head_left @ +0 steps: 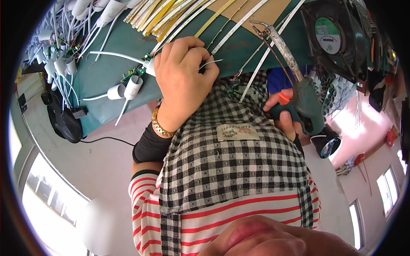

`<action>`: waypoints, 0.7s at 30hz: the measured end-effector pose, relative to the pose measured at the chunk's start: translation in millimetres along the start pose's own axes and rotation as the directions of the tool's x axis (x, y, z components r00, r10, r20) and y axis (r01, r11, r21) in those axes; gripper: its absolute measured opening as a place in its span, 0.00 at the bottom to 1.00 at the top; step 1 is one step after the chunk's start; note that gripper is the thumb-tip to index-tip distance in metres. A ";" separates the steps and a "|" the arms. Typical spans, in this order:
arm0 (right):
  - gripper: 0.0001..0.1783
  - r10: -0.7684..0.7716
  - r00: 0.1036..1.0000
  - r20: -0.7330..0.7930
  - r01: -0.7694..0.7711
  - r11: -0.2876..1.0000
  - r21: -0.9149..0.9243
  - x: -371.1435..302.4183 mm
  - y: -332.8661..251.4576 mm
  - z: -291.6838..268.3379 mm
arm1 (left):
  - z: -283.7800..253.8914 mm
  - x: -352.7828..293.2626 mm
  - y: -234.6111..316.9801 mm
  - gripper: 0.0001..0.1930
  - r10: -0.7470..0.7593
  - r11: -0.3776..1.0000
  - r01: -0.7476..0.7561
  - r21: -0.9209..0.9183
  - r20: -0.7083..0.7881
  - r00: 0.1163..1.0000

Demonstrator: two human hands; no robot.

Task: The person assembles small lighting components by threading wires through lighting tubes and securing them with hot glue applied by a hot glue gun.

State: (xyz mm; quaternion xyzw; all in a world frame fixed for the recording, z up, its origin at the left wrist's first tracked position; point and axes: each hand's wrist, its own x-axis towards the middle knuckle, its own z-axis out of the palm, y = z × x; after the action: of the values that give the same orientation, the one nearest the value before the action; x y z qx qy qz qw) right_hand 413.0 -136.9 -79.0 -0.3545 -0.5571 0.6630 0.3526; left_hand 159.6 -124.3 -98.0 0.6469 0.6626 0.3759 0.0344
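My left hand (183, 81) is closed over the green work surface (102, 113), its thumb against its fingers. A thin wire (212, 63) sticks out between thumb and forefinger. Beside the wrist side of that hand, a white plastic cap (149, 67) is partly hidden under it. To the left lie small green circuit boards (128, 76) with white cylindrical caps (133, 88) and cables. My right hand (280, 112) grips a dark green soldering gun (309, 109) with an orange trigger. Its metal tube points up and left, with the bent tip above the table.
Long narrow white and yellow strips (160, 19) lie across the far side. One white strip (267, 53) reaches my checked apron. A black fan (331, 36) stands at far right. Bundles of cabled white caps (60, 64) crowd the left; a black shoe-like object (62, 117) sits below them.
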 end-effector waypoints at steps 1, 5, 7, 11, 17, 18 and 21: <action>0.28 0.032 0.999 -0.031 -0.033 0.999 -0.037 -0.8 -0.3 0.9 | -0.2 -0.3 -0.2 0.07 0.000 1.000 0.000 0.007 0.013 1.000; 0.25 0.096 0.995 0.027 -0.095 0.995 -0.044 -3.6 -5.6 -5.5 | -0.9 0.8 -0.4 0.06 -0.037 0.999 0.037 -0.007 0.023 0.999; 0.23 0.138 0.988 0.065 -0.135 0.990 -0.050 -2.8 -7.8 -7.3 | -1.2 0.9 -0.8 0.06 -0.054 0.998 0.054 -0.022 0.029 0.998; 0.17 0.097 0.988 0.120 -0.076 0.982 -0.172 9.0 -12.0 -5.8 | -0.6 0.4 -2.7 0.06 -0.068 0.997 0.069 -0.030 0.039 0.997; 0.20 0.153 0.952 0.265 -0.085 0.964 -0.251 5.8 -7.7 -17.3 | -1.7 2.4 -3.3 0.06 -0.060 0.997 0.062 -0.046 0.042 0.997; 0.20 0.136 0.955 0.262 -0.070 0.967 -0.246 2.1 -2.1 -18.5 | -2.0 3.5 -2.7 0.06 -0.049 0.998 0.051 -0.043 0.040 0.998; 0.19 0.119 0.958 0.262 -0.049 0.965 -0.258 -2.7 5.3 -21.3 | -2.0 4.3 -3.2 0.06 -0.042 0.998 0.044 -0.047 0.041 0.998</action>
State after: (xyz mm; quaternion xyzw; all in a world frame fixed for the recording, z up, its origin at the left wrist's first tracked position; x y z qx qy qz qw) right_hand 432.3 -129.4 -86.8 -0.3241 -0.6637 0.6450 0.1959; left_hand 155.2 -121.0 -96.4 0.6389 0.6664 0.3778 0.0709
